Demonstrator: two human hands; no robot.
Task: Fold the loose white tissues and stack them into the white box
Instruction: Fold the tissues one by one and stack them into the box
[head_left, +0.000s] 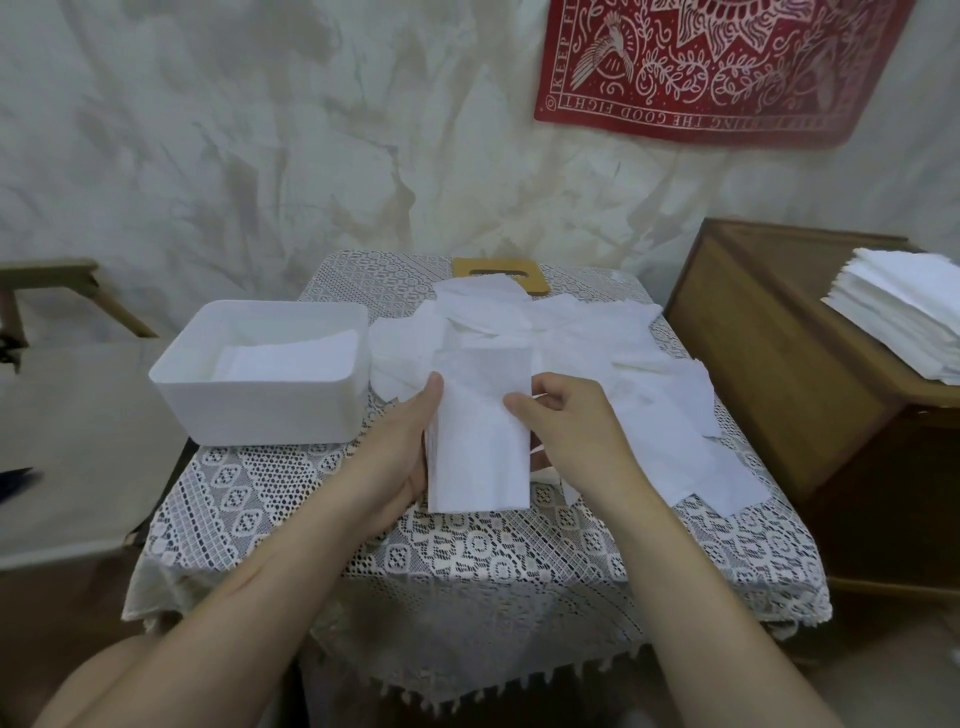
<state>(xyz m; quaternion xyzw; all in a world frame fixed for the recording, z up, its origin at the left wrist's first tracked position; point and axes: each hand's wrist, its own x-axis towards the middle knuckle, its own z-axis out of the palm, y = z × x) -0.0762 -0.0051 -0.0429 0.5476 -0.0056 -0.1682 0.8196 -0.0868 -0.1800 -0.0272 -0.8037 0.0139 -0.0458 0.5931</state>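
A folded white tissue (480, 447) is held upright-long over the middle of the lace-covered table (467, 551). My left hand (405, 441) grips its left edge, thumb on top. My right hand (566, 431) pinches its right edge. Behind and to the right lies a pile of loose white tissues (623, 364). The white box (265, 405) stands at the table's left, with folded tissues (291, 358) lying flat inside it.
A wooden lid with a slot (498, 273) lies at the table's back edge, partly under tissues. A wooden cabinet (810, 374) stands to the right with another stack of white tissues (904, 312) on it. A wooden frame (62, 296) is at the left.
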